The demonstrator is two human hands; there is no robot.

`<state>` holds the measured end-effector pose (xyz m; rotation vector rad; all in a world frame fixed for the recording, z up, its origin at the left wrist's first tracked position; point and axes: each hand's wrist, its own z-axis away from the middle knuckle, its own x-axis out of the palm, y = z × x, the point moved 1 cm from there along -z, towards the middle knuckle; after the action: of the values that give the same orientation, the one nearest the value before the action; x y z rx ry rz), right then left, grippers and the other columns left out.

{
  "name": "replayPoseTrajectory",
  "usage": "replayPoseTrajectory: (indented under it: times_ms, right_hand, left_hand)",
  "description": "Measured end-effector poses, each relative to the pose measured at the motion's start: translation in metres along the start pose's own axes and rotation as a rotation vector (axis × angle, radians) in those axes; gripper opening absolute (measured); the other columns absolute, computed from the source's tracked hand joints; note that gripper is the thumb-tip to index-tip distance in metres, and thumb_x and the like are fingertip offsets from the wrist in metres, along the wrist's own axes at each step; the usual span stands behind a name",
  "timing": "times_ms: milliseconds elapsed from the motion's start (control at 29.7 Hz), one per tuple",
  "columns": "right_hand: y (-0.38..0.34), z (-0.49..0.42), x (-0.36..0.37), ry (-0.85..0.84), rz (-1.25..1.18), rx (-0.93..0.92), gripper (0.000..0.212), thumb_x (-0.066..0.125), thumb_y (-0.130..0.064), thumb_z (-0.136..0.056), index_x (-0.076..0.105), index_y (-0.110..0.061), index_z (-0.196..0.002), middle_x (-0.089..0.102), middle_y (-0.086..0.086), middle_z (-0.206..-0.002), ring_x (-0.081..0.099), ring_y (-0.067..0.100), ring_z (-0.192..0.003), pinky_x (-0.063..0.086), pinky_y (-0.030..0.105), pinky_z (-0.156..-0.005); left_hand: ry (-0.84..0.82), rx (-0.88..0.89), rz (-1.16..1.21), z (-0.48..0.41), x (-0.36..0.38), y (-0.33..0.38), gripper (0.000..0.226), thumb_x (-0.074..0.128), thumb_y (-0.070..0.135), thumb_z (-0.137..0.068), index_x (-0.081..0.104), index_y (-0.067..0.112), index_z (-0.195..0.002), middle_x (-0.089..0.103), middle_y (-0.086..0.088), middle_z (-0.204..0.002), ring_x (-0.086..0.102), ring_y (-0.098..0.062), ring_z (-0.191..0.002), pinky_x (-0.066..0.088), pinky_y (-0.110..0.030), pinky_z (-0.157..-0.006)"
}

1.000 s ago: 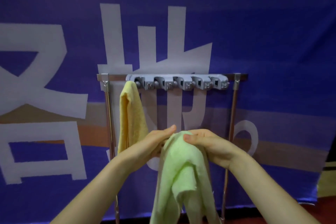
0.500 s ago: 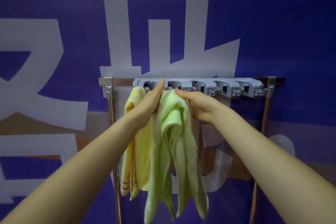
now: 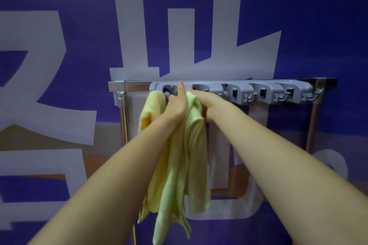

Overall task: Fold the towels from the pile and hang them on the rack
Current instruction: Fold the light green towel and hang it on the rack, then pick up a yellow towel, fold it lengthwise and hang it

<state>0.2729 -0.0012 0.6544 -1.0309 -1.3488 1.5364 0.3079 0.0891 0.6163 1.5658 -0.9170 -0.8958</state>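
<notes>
pale green towel point(image 3: 196, 141) draped beside yellow towel point(image 3: 152, 111) on grey rack point(image 3: 264, 90)

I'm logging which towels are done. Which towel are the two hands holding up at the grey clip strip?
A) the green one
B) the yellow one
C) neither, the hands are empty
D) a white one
A: the left hand and right hand hold the green towel at the grey clip strip, while the yellow towel hangs beside it.
</notes>
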Motion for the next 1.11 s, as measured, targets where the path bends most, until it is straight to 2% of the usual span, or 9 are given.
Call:
replayPoseTrajectory:
  times_ms: [67, 135, 303, 438, 606, 808, 909, 1010, 1111]
  right_hand:
    - [0.003, 0.003, -0.001, -0.017, -0.021, -0.028, 0.054, 0.041, -0.045, -0.092, 0.045, -0.008, -0.131, 0.054, 0.005, -0.128, 0.052, 0.026, -0.12, 0.041, 0.036, -0.103]
    - [0.009, 0.005, -0.004, 0.015, -0.063, -0.089, 0.055, 0.05, -0.043, -0.089, 0.046, -0.007, -0.131, 0.058, 0.005, -0.126, 0.057, 0.025, -0.113, 0.047, 0.035, -0.095]
    - [0.036, 0.041, -0.003, 0.065, -0.097, -0.216, 0.038, 0.041, -0.033, -0.095, 0.055, -0.008, -0.12, 0.065, 0.007, -0.093, 0.058, 0.012, -0.069, 0.047, 0.016, -0.049]
    - [0.063, 0.079, -0.003, 0.109, -0.079, -0.278, 0.038, 0.036, -0.028, -0.097, 0.045, -0.009, -0.129, 0.056, 0.006, -0.121, 0.057, 0.014, -0.096, 0.046, 0.02, -0.073]
    - [0.097, 0.126, -0.007, 0.086, -0.065, -0.246, 0.038, 0.037, -0.032, -0.096, 0.045, -0.016, -0.13, 0.051, 0.004, -0.132, 0.048, 0.02, -0.121, 0.04, 0.04, -0.103]
    - [0.19, 0.177, -0.018, 0.067, -0.193, -0.096, 0.022, 0.033, -0.026, -0.097, 0.053, -0.016, -0.097, 0.058, 0.005, -0.089, 0.056, 0.014, -0.072, 0.044, 0.025, -0.064]
    - [0.275, 0.196, -0.028, 0.071, -0.161, 0.08, 0.025, 0.033, -0.03, -0.096, 0.054, -0.021, -0.087, 0.059, 0.002, -0.08, 0.057, 0.013, -0.061, 0.046, 0.024, -0.058]
    - [0.343, 0.211, -0.042, 0.094, -0.124, 0.23, 0.029, 0.032, -0.034, -0.096, 0.054, -0.02, -0.086, 0.06, 0.002, -0.077, 0.057, 0.012, -0.058, 0.046, 0.023, -0.057]
    - [0.421, 0.226, -0.066, 0.118, -0.086, 0.412, 0.032, 0.032, -0.037, -0.096, 0.055, -0.016, -0.09, 0.061, 0.004, -0.077, 0.06, 0.007, -0.05, 0.049, 0.02, -0.051]
  left_hand:
    - [-0.011, -0.055, -0.002, 0.006, 0.002, 0.006, 0.112, 0.016, 0.092, -0.055, 0.022, 0.022, -0.143, 0.036, -0.017, -0.145, 0.037, -0.035, -0.132, 0.027, -0.05, -0.11]
    - [-0.011, -0.061, 0.016, 0.029, -0.004, 0.016, 0.097, 0.02, 0.081, -0.072, 0.02, 0.015, -0.144, 0.031, -0.018, -0.147, 0.032, -0.036, -0.135, 0.023, -0.05, -0.112]
    - [0.084, -0.008, 0.113, 0.044, -0.006, -0.001, 0.111, 0.011, 0.081, -0.058, 0.033, 0.008, -0.138, 0.04, -0.017, -0.143, 0.036, -0.032, -0.133, 0.024, -0.048, -0.113]
    - [-0.053, 0.024, 0.111, 0.088, -0.005, -0.018, 0.106, 0.019, 0.086, -0.06, 0.034, 0.016, -0.138, 0.042, -0.016, -0.141, 0.04, -0.03, -0.131, 0.03, -0.049, -0.111]
    - [-0.172, 0.07, -0.038, 0.169, -0.016, -0.022, 0.063, 0.022, 0.048, -0.094, 0.014, 0.012, -0.145, 0.021, -0.01, -0.153, 0.019, -0.025, -0.142, 0.015, -0.044, -0.117]
    - [-0.309, -0.062, -0.073, 0.237, -0.009, -0.093, 0.054, 0.023, 0.035, -0.098, 0.014, 0.008, -0.144, 0.025, -0.011, -0.151, 0.027, -0.022, -0.139, 0.02, -0.031, -0.113]
    - [-0.381, -0.203, -0.126, 0.277, -0.005, -0.159, 0.045, 0.025, 0.029, -0.098, 0.03, 0.005, -0.135, 0.048, -0.011, -0.125, 0.05, -0.017, -0.107, 0.038, -0.016, -0.084]
    - [-0.406, -0.274, -0.164, 0.301, -0.004, -0.217, 0.031, 0.029, 0.027, -0.098, 0.042, 0.007, -0.118, 0.056, -0.004, -0.085, 0.048, -0.01, -0.068, 0.039, -0.01, -0.051]
    - [-0.478, -0.431, -0.18, 0.327, 0.001, -0.286, 0.023, 0.031, 0.028, -0.098, 0.045, 0.012, -0.107, 0.054, 0.0, -0.071, 0.048, -0.011, -0.061, 0.036, -0.015, -0.047]
